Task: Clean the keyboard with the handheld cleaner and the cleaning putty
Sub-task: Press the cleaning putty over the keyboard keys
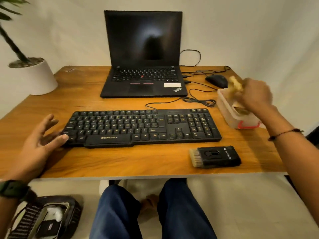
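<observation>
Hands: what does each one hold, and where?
Right hand grips the yellowish putty at its lower end, above the plastic box. Left hand holds nothing.

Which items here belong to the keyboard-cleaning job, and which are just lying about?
Job: keyboard; handheld cleaner; cleaning putty held in right hand; putty container.
Lying about: laptop; mouse; potted plant; bag on floor.

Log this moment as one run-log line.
right hand: grips putty above container | left hand: open, touching keyboard | handheld cleaner: idle on table
</observation>
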